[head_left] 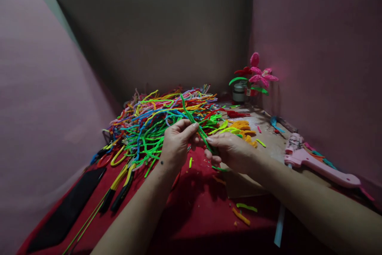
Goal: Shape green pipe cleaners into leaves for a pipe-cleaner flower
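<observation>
Green pipe cleaners run slantwise between my two hands above the red cloth. My left hand pinches them between thumb and forefinger, their upper ends sticking up past it. Lower down, the thumb and forefinger of my right hand close on the same green strands, the other fingers loosely curled. Whether they are twisted together or just side by side I cannot tell. Right behind my left hand lies a big heap of many-coloured pipe cleaners, with green ones at its near side.
Yellow-and-black handled pliers, a black flat object and scissors lie left. At right are a pink glue gun and orange pipe-cleaner pieces. Pink pipe-cleaner flowers stand at the back. Offcuts dot the red cloth.
</observation>
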### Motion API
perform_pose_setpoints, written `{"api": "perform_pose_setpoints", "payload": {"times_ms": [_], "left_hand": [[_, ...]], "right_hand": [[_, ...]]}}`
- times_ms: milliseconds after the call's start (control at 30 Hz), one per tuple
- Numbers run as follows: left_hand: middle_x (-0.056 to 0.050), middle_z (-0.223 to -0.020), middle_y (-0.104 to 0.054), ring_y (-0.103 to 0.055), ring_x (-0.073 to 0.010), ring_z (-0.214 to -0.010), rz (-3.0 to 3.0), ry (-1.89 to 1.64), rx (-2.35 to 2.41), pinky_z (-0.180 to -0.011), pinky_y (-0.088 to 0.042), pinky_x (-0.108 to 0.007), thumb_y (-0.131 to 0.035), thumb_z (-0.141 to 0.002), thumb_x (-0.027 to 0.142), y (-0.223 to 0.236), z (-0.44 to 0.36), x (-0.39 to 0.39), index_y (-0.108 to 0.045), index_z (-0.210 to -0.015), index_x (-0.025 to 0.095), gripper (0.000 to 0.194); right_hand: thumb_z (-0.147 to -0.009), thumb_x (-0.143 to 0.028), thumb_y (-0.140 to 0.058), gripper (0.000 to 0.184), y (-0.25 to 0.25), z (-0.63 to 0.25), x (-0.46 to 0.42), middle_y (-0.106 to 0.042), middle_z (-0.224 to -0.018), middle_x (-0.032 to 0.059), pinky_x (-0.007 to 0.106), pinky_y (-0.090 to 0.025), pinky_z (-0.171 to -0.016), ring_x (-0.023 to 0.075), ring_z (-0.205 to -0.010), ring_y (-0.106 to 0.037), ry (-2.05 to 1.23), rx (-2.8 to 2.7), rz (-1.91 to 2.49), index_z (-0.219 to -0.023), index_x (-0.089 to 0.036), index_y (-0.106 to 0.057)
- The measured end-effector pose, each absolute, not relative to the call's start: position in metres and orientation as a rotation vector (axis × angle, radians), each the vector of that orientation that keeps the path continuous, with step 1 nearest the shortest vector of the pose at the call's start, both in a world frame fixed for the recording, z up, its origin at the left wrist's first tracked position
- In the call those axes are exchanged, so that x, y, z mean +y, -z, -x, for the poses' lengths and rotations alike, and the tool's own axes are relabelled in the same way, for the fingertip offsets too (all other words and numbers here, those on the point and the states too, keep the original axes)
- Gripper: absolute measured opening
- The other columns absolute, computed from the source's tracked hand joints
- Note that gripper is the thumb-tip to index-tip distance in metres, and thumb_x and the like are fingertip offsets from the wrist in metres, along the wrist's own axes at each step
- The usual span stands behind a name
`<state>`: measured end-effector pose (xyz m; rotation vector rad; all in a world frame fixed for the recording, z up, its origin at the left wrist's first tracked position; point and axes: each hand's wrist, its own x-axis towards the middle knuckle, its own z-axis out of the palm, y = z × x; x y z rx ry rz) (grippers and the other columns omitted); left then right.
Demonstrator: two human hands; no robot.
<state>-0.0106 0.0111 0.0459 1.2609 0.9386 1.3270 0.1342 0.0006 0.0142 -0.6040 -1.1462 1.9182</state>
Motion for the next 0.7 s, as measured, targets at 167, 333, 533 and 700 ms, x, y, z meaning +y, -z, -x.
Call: {"api": "perform_pose_setpoints", "payload": {"times_ms": [167,333,533,700], "left_hand": [[0.007,-0.045,-0.045,-0.039,-0.0037,-0.036,-1.262,-1.328,0.904,-0.038,-0.031,-0.016,-0.064,-0.069,0.028,-0.038,0.013,0.011,-0.046,-0.067,0.016,0.022],[0.005,-0.047,-0.045,-0.040,-0.0038,-0.040,-1.372,-1.100,0.904,-0.041,-0.030,-0.017,-0.063,-0.071,0.032,-0.032,0.013,0.008,-0.054,-0.068,0.013,0.021],[0.005,-0.045,-0.043,-0.041,-0.0040,-0.040,-1.341,-1.159,0.917,-0.040,-0.028,-0.017,-0.064,-0.070,0.033,-0.034,0.020,0.011,-0.057,-0.066,0.012,0.023],[0.005,-0.044,-0.044,-0.043,-0.0051,-0.039,-1.273,-1.174,0.919,-0.040,-0.031,-0.018,-0.066,-0.068,0.035,-0.037,0.022,0.012,-0.057,-0.070,0.013,0.023]], "right_hand": [[-0.073,-0.025,-0.058,0.017,-0.010,-0.133,0.000,-0.044,-0.050,-0.0047,0.018,-0.025,-0.038,0.0031,-0.038,-0.032,-1.956,-1.099,0.672,-0.075,-0.009,-0.062],[-0.069,-0.022,-0.061,0.023,-0.009,-0.132,0.000,-0.039,-0.044,-0.0060,0.019,-0.022,-0.039,0.0028,-0.037,-0.027,-1.885,-1.104,0.663,-0.053,-0.013,-0.048],[-0.080,-0.029,-0.046,0.019,-0.013,-0.137,0.003,-0.056,-0.057,0.0022,0.023,-0.034,-0.044,0.0099,-0.044,-0.046,-2.140,-0.885,0.644,-0.067,-0.015,-0.052],[-0.077,-0.011,-0.047,0.008,-0.008,-0.138,0.004,-0.055,-0.058,0.0008,0.021,-0.036,-0.049,0.0073,-0.048,-0.045,-2.286,-0.718,0.539,-0.073,-0.012,-0.054]]}}
